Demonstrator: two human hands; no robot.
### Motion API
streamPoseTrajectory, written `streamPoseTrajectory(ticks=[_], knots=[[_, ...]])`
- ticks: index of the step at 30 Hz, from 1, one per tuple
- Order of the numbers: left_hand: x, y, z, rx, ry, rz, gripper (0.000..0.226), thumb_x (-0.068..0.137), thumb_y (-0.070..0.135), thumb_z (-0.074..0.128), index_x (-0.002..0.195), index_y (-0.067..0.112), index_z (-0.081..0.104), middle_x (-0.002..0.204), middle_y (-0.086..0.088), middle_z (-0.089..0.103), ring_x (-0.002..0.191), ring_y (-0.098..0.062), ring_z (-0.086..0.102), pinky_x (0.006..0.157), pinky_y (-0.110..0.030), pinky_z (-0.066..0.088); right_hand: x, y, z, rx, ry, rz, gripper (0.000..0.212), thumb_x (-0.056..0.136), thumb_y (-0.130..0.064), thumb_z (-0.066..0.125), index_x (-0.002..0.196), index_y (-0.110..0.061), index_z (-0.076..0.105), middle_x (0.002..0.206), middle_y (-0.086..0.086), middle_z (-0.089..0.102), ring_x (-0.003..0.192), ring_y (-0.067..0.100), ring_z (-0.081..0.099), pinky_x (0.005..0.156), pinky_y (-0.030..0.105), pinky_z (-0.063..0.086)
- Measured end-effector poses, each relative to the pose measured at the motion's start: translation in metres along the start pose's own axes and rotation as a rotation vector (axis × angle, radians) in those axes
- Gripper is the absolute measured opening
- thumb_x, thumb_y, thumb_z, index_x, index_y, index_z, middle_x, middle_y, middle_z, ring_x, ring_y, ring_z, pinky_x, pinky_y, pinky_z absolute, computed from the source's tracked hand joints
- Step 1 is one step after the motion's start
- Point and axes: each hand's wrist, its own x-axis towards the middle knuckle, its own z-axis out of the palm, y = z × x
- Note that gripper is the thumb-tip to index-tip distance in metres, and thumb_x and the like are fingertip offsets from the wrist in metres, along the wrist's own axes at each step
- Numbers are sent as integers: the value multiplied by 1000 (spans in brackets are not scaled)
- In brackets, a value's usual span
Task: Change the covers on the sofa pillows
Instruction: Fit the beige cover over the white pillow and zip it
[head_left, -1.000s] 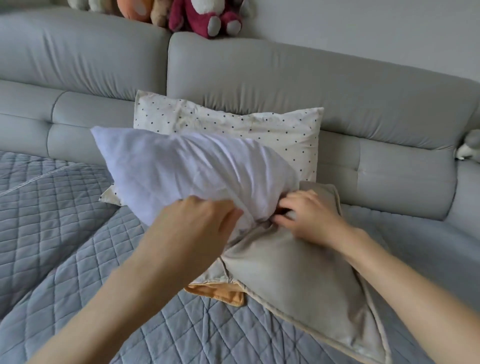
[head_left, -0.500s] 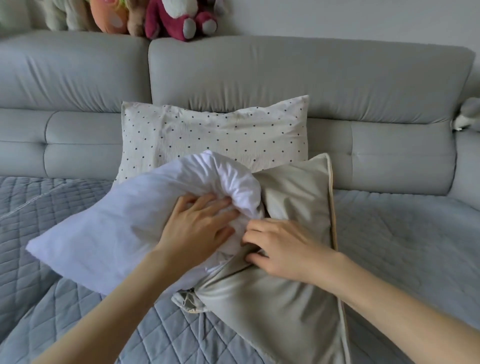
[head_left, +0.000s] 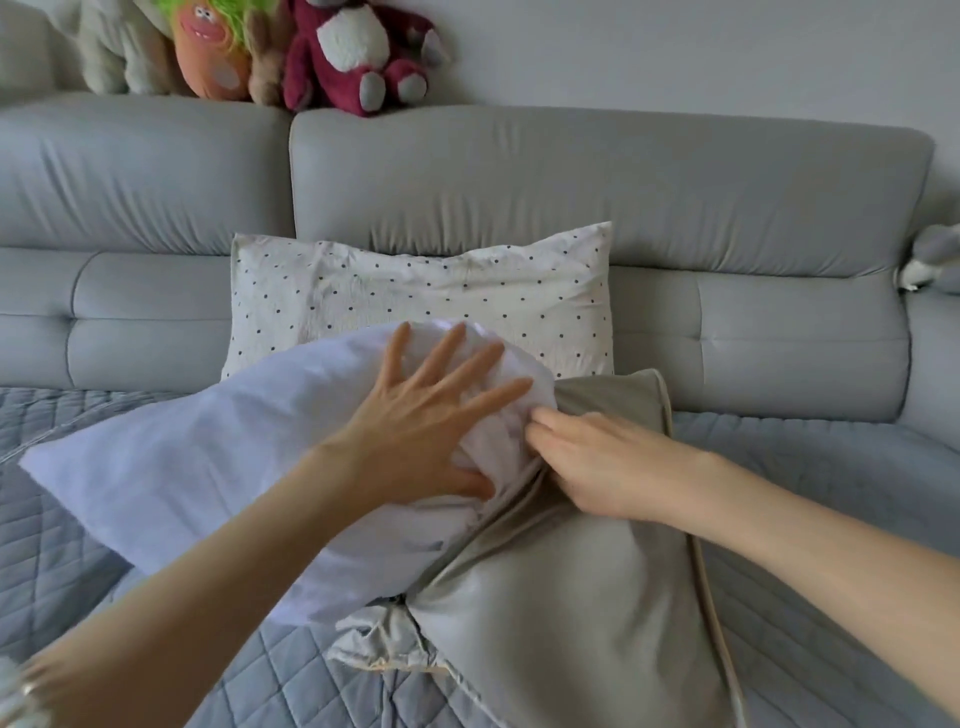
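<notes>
White pillow insert (head_left: 197, 478) roughly half inside beige cover (head_left: 561, 613) – bulk still protrudes toward 9 o'clock. Left hand (head_left: 431, 415) flat, fingers spread, pressing insert; right hand (head_left: 597, 467) at cover mouth, grip unclear. Dotted pillow (head_left: 415, 291) at 12 o'clock, apparently pending – stuffing and closing remain

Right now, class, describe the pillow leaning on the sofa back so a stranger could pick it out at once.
Start at the grey sofa back, below the plush toys. Propped against it, behind both hands, stands the spotted pillow. Unlike the plain white pillow and the beige cover in front, it carries small dark dots on cream cloth.
</notes>
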Motion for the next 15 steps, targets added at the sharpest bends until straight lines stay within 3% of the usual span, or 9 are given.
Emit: streamPoseTrajectory(ticks=[3, 6, 7, 9, 11, 13, 15], knots=[[4, 20, 13, -104, -173, 81, 60, 70, 51, 28, 119, 31, 55, 121, 2, 59, 115, -26, 55, 88, -51, 35, -3, 16, 6, 98, 186, -2, 12, 84, -3, 52, 94, -10, 53, 99, 9, 53, 75, 35, 61, 55, 35, 37], [12, 36, 18, -124, -358, 190, 10, 81, 29, 39, 79, 24, 48, 96, 10, 54, 102, -16, 51, 84, -33, 27, 5, 20, 0, 102, 352, -93, 6, 76, -6, 54, 79, -11, 55, 79, 4, 54, 49, 22, 54, 41, 23, 30], [11, 39, 19, -141, -396, 226, 10, 80, 22, 42, 70, 24, 45, 86, 11, 50, 97, -15, 52, 84, -31, 28, 11, 17, -1, 148, 391, -140, 8, 78, -8, 47, 79, -11, 54, 80, 4, 53, 48, 20, 52, 41, 24, 34], [5, 35, 30, -51, -222, 203, 18, 70, 29, 35, 69, 32, 53, 73, 19, 57, 88, -4, 50, 81, -17, 31, 18, 6, 1, 256, 439, -198, 14, 78, -10, 39, 81, -12, 52, 83, 4, 53, 52, 20, 50, 49, 23, 38], [-1, 31, 43, 10, -46, 72, 34, 64, 35, 26, 83, 27, 53, 73, 20, 64, 90, -10, 44, 82, -16, 34, 21, -4, 14, 416, 464, -197, 12, 78, -9, 39, 84, -12, 49, 87, 4, 50, 63, 20, 49, 59, 30, 41], [-1, 29, 43, -334, -139, 107, 25, 72, 26, 35, 82, 17, 56, 82, 11, 67, 89, -11, 51, 76, -22, 38, 18, -8, 27, 547, 502, -141, 12, 77, -9, 41, 83, -10, 51, 88, 4, 50, 73, 17, 46, 67, 31, 40], [3, 21, 27, -755, -189, 130, 16, 80, 18, 48, 76, 30, 57, 78, 19, 64, 79, 6, 55, 72, -9, 37, 15, -8, 34, 628, 523, -81, 13, 76, -9, 43, 82, -7, 55, 89, 2, 49, 78, 17, 47, 72, 29, 41]])
